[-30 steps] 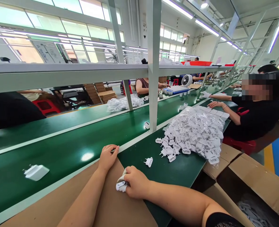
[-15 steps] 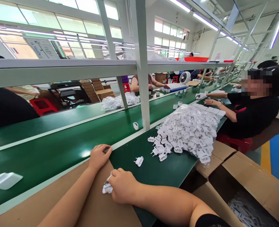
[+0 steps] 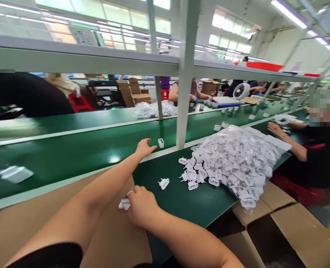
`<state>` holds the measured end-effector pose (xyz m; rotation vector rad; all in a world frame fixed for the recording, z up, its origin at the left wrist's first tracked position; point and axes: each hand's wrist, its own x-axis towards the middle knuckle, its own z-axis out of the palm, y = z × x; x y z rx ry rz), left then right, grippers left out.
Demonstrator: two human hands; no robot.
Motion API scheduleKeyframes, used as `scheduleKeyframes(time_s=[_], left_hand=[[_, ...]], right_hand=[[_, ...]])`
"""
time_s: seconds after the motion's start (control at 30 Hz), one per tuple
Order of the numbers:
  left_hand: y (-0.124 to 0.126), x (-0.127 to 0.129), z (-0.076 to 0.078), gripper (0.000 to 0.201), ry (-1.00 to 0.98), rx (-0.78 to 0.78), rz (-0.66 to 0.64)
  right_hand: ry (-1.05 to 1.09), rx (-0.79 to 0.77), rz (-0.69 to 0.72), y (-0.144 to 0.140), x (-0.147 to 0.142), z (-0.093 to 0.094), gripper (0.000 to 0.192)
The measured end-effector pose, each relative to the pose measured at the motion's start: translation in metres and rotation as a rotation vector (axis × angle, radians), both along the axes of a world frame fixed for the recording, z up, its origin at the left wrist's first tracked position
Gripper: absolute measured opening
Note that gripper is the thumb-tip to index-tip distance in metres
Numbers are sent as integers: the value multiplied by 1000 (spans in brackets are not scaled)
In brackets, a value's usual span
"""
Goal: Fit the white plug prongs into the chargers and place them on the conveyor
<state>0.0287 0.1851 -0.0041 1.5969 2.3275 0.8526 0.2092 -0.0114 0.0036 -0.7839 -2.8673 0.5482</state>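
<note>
**Left Hand Reaching for Part on Belt; Right Hand Holding Plug Piece**

Head view. The fingers of the left hand (image 3: 144, 147) are extended and loosely spread, holding nothing, with the tips just short of a small white part (image 3: 161, 143) that stands on the green conveyor belt (image 3: 70, 156). The arm stretches forward across the cardboard sheet (image 3: 42, 219) that covers the near edge of the bench. The right hand (image 3: 141, 206) is curled closed around a white plug piece (image 3: 124, 204), pressed against the cardboard; only one end of the piece shows past the fingers, so its exact shape is uncertain.

One loose plug insert (image 3: 164, 183) lies alone on the green bench surface (image 3: 187, 201), near the right hand. Further right, a clear bag of white plug inserts (image 3: 234, 160) spills open, with several inserts scattered at its near edge. A white charger body (image 3: 15, 174) lies on the belt far to the left. A co-worker's hand (image 3: 275, 129) rests beyond the bag.

Step in hand, as judged: pickup of the belt part by the left hand while the right hand retains its piece. The next move calls for a short further reach and a pinch closing on the small part without tipping it over.
</note>
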Motion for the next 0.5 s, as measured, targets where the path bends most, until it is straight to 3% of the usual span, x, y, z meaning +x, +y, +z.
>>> scheduleKeyframes(time_s=[0.17, 0.23, 0.3, 0.4, 0.5], left_hand=[[31, 6, -11, 88, -77, -103, 94], [34, 12, -12, 81, -98, -109, 96], [33, 17, -10, 62, -123, -105, 79], [17, 16, 0, 39, -165, -80, 9], [-24, 4, 10, 45, -184, -15, -79]], right_hand=[[-62, -24, 34, 1, 0, 4, 27], [-74, -30, 44, 2, 1, 5, 28], [-69, -43, 47, 3, 2, 6, 27], [-28, -86, 29, 7, 6, 9, 24], [54, -100, -28, 13, 9, 13, 21]])
